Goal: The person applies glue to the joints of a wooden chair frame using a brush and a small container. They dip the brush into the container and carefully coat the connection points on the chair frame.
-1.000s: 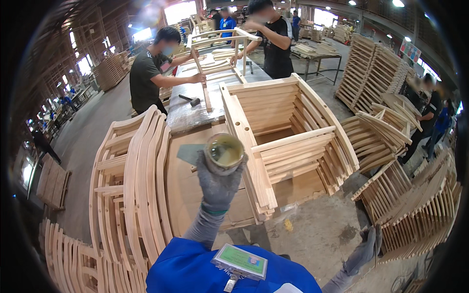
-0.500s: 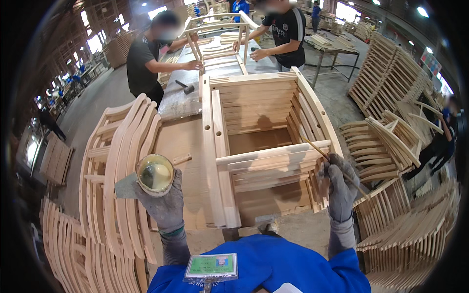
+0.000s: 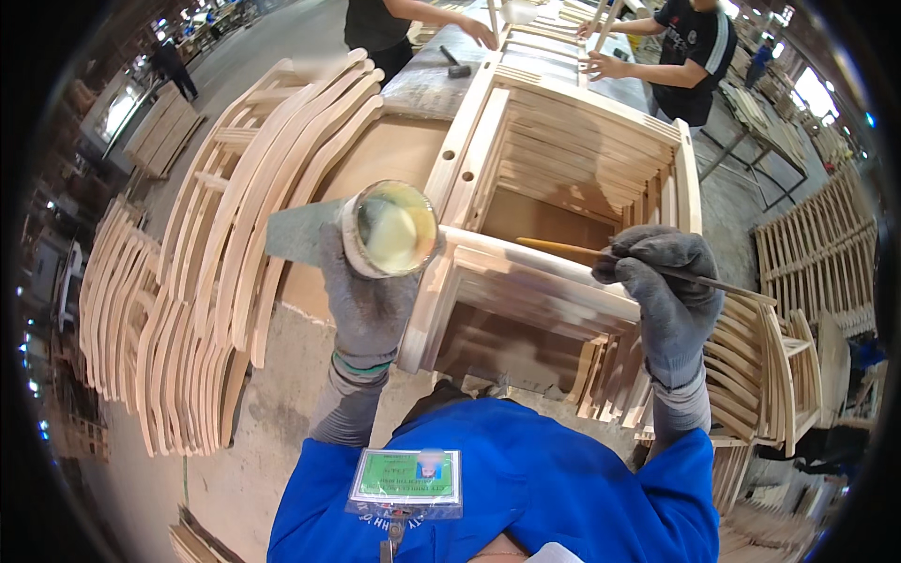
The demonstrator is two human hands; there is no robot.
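Observation:
My left hand, in a grey glove, is closed round a round cup of creamy liquid. A flat grey-green piece juts out from the cup's left side; I cannot tell whether it is joined to it. In my gloved right hand a thin wooden stick is gripped, its yellowish tip pointing left. That tip hovers over a stack of pale wooden frames, which lies between my two hands. Whether the tip touches wood cannot be made out.
Curved wooden frames are stacked on the left, with more piled slats at the right. A dark mallet lies on the covered table. Across it, one person's hand and another's arm are near a frame.
My view has turned and tilted down. The cup sits closer to the frame stack, and the stick has swung flatter, its tip now over the stack's middle crossbar.

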